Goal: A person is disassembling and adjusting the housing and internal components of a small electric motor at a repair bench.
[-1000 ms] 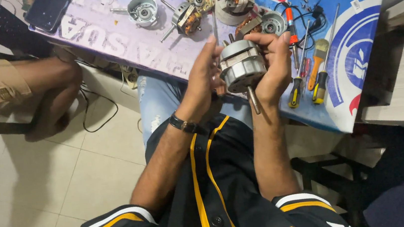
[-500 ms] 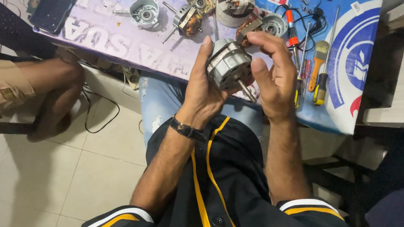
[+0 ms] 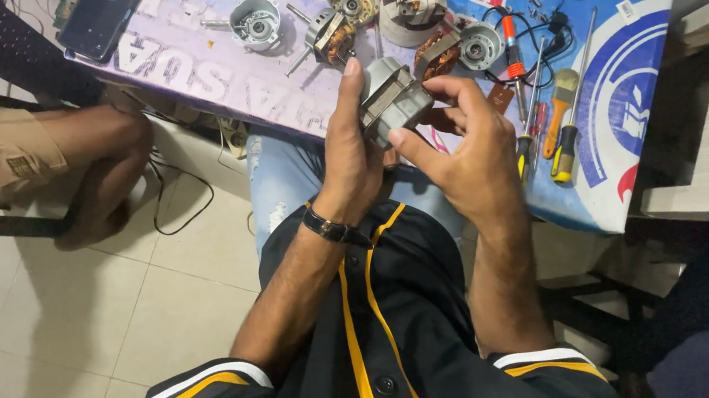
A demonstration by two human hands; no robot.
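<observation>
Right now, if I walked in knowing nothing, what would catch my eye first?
Probably the grey metal motor, held up at the middle between the left hand and the right hand. Behind it, a bright blue and purple banner covers the table, strewn with more motor parts along the top and screwdrivers at the right.

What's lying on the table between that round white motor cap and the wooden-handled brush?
In the head view, between the white motor cap and the brush lie a small silver motor housing and an orange-handled tool with black cable.

Bright even light, floor glare, sharp focus
</observation>
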